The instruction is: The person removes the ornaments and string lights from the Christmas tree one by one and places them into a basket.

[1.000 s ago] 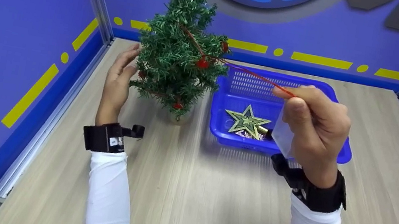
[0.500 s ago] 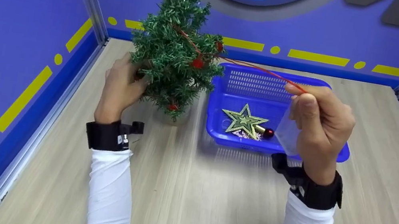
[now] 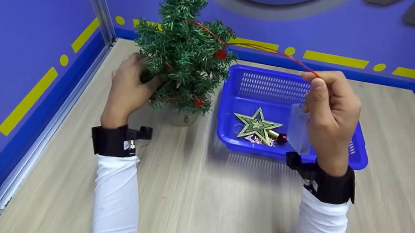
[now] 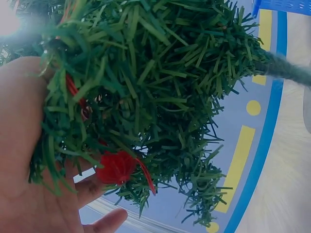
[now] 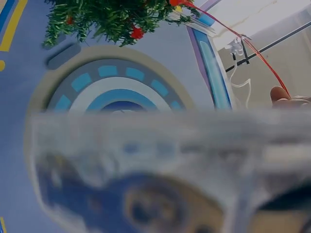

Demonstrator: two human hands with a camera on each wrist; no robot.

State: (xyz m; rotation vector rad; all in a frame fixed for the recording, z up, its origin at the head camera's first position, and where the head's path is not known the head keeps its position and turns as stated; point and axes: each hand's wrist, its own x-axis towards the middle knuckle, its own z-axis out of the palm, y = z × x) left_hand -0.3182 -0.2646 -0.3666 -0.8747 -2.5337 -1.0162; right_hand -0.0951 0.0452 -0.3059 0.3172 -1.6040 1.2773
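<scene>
A small green Christmas tree stands on a pale base in the head view. My left hand grips its left branches; the fingers are largely hidden there, but some fingertips show behind the greenery in the left wrist view. A red string with small red ornaments runs around the tree. My right hand pinches its free end between thumb and forefinger, right of the tree. Below that palm is a clear plastic piece, blurred large in the right wrist view.
A blue plastic basket stands right of the tree on the wooden table. Inside lie a gold-green star, a small gold piece with a dark red ball, and pinkish shreds. Blue panels wall the table.
My left hand has gone from beside the tree into its branches, and the tree has turned, shifting its ornaments. My right hand drew the string rightward, then rose, and the string now bows upward.
</scene>
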